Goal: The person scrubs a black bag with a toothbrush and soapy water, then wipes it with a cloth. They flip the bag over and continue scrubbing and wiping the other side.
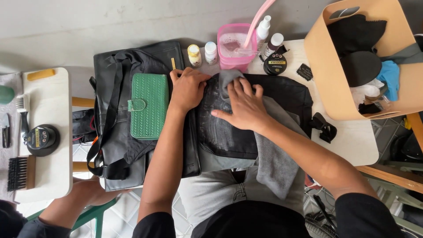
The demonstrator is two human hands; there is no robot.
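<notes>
Surface: white surface (352, 136), black bag (246, 128) lying flat at centre, streaked with pale smears.
Room: grey floor above, tiled floor below; tan basket (321, 66) at 2 o'clock, pink tub (233, 44) at 12, green wallet (149, 105) at 9 on another dark bag (119, 70).
Left hand: left hand (187, 88) curled, gripping the bag's top edge.
Right hand: right hand (244, 105) flat, fingers spread, pressing a grey cloth (273, 163) onto the bag.

Black leather bag (229, 132) flat, soapy, grey cloth (273, 163) draped
</notes>
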